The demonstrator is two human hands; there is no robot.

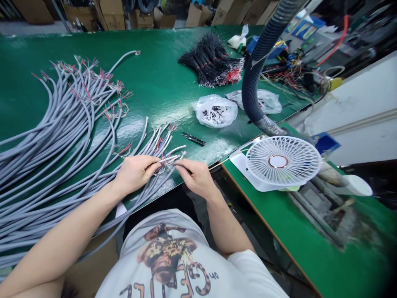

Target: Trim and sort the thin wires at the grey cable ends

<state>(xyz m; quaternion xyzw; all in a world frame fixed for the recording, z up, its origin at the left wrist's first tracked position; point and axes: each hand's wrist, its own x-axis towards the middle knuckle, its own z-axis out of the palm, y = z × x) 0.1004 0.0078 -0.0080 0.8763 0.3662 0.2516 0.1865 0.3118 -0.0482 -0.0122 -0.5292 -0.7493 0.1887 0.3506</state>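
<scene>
Near the table's front edge, my left hand [138, 173] pinches the stripped end of a grey cable, where thin white strands show. Just to its right, my right hand [194, 176] has thumb and forefinger pressed together on the fine wires of that end. Around my hands lie several more grey cables [124, 194] with red, blue and white wire ends [159, 138]. A pair of black thread snips [194, 139] rests on the table beyond my right hand.
A big heap of grey cables [74, 107] spreads over the left. Farther back are black wire bundles [211, 60] and a plastic bag [215, 111] of small dark parts. On the right stand a white fan [283, 161] and a dark flexible hose [252, 78].
</scene>
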